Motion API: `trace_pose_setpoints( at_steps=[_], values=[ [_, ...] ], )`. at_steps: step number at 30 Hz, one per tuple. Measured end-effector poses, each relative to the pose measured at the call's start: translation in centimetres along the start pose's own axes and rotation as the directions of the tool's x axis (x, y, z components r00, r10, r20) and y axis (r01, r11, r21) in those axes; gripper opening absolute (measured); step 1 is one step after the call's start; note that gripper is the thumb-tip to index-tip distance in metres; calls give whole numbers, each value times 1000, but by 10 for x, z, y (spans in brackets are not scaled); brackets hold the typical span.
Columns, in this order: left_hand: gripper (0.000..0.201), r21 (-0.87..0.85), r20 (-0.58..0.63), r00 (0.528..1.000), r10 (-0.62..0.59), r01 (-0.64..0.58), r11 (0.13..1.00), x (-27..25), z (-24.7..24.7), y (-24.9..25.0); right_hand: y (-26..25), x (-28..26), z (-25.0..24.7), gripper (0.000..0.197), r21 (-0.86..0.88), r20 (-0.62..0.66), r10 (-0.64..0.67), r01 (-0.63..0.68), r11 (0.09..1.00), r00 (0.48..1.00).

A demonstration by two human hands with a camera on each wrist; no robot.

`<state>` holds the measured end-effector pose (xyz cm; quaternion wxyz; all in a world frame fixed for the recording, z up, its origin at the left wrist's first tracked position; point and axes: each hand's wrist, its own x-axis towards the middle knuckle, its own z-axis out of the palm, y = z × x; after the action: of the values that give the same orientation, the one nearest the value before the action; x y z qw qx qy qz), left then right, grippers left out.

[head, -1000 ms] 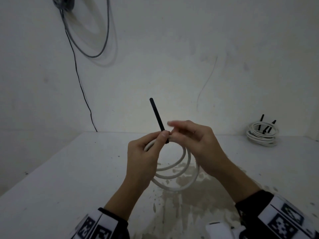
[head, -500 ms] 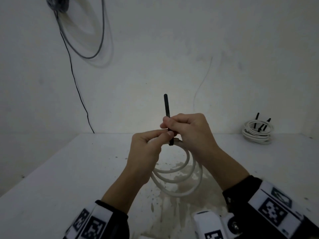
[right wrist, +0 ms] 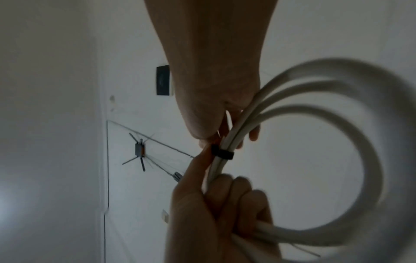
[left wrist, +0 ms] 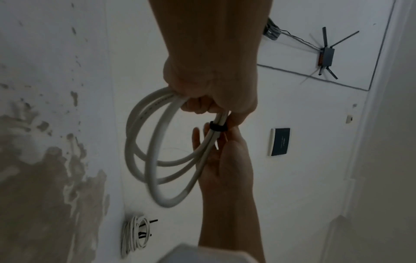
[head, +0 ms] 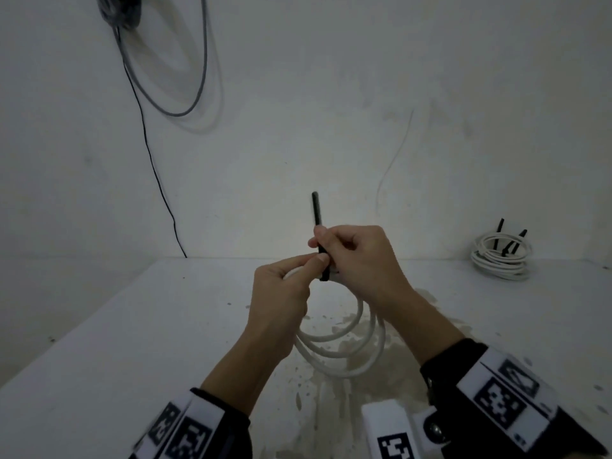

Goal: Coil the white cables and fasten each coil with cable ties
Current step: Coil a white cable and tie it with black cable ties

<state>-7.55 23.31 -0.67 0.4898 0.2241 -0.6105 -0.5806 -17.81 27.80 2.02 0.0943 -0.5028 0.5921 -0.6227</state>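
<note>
Above the table (head: 139, 326), in the head view, both hands are meeting over a white coil (head: 344, 352) that is hanging below them toward 6 o'clock. The left hand (head: 281, 293) is curling round the bundled strands while the right hand (head: 357, 260) is pinching a black tie (head: 317, 210), whose tail is sticking up toward 12 o'clock. A finished coil (head: 500, 256) with black ties is lying well apart at 2 o'clock, against the wall. Seen from the left wrist, the tie (left wrist: 217, 127) is already banding the strands just below the left hand (left wrist: 211, 85), with the right hand (left wrist: 223, 156) coming up from 6 o'clock, its fingers half open behind the coil (left wrist: 155, 163). Seen from the right wrist, the band (right wrist: 221, 153) is sitting snug between the right hand (right wrist: 213, 110) at 12 o'clock and the left hand (right wrist: 216, 213) gripping the coil (right wrist: 360, 124) at 6 o'clock. Judging by this, the fastening step is under way; next, the tail probably needs pulling tight while the left hand is keeping the loops from springing apart.
</note>
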Motion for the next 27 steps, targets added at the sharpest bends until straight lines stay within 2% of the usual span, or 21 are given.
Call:
trace_pose_setpoints(
  at_steps=[1, 3, 4, 6, 8, 11, 13, 15, 16, 18, 21, 23, 27],
  values=[
    [16, -28, -25, 1000, -9, 9, 1000, 1, -2, -1, 2, -1, -2, 37, -110, 46, 3, 2, 994, 999],
    [17, -99, -79, 996, -41, 33, 995, 4, -7, -3, 9, -5, -5, 55, -267, 66, 91, -71, 961, 994],
    [18, -132, -102, 993, -57, 44, 990, 6, -9, -3, 13, -8, -4, 61, -277, 45, 148, -130, 952, 988],
    [20, -164, -120, 990, -73, 52, 985, 7, -10, -5, 18, -14, -2, 64, -191, -11, 230, -228, 955, 973],
    [22, -200, -103, 992, -78, 56, 978, 5, -8, -4, 20, -17, 1, 64, -97, -57, 236, -240, 966, 970],
    [26, -359, 16, 991, -130, 127, 925, 4, -5, -1, 23, -19, 2, 61, -44, -176, 133, -143, 989, 975],
    [32, -507, 155, 974, -167, 224, 833, 5, -6, 3, 23, -18, 0, 60, -37, -258, 86, -98, 994, 962],
    [38, -580, 274, 948, -164, 299, 758, 6, -8, 4, 23, -15, -3, 58, 42, -309, 132, -125, 991, 942],
    [40, -555, 307, 938, -163, 315, 770, 5, -9, 3, 22, -13, -5, 57, 95, -325, 180, -157, 983, 928],
    [48, -434, 312, 933, -179, 308, 847, 0, -6, -1, 22, -9, -8, 57, 117, -363, 233, -204, 972, 902],
    [61, -376, 267, 943, -197, 291, 880, -6, 3, -6, 25, -7, -8, 60, 8, -436, 156, -170, 985, 886],
    [59, -397, 240, 954, -179, 265, 879, -8, 7, -8, 24, -7, -7, 61, -14, -465, 144, -170, 985, 873],
    [47, -336, 223, 972, -72, 146, 930, -10, 10, -13, 25, -5, -13, 61, 0, -465, 223, -252, 968, 857]
  ],
)
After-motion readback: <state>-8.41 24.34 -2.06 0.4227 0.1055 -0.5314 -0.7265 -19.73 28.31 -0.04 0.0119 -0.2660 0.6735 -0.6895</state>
